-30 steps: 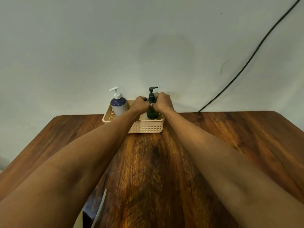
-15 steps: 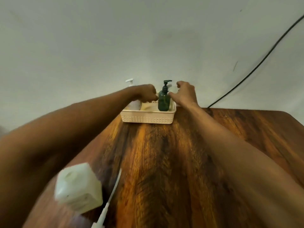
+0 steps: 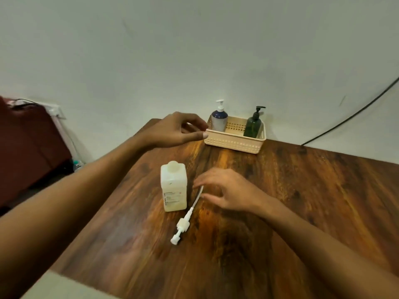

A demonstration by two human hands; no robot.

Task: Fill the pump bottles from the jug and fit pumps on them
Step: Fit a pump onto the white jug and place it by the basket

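A square translucent white bottle (image 3: 173, 188) stands capless on the wooden table (image 3: 302, 201). Beside it lies a loose white pump (image 3: 186, 219) with its long tube pointing away from me. My right hand (image 3: 226, 190) hovers open just over the tube's far end, fingers spread, holding nothing. My left hand (image 3: 179, 131) is raised above the table behind the bottle, fingers loosely apart and empty. At the back, a cream basket (image 3: 235, 142) holds a blue-and-white pump bottle (image 3: 219, 119) and a dark green pump bottle (image 3: 253, 125), both with pumps fitted.
The basket sits against a pale wall. A black cable (image 3: 349, 117) runs down the wall to the table's back right. A dark red piece of furniture (image 3: 28, 147) stands left of the table. The table's near left edge (image 3: 71, 275) is close to me.
Both hands have left the green bottle in the basket and drawn back toward me. The view has swung left and down, bringing the white bottle and loose pump into sight.
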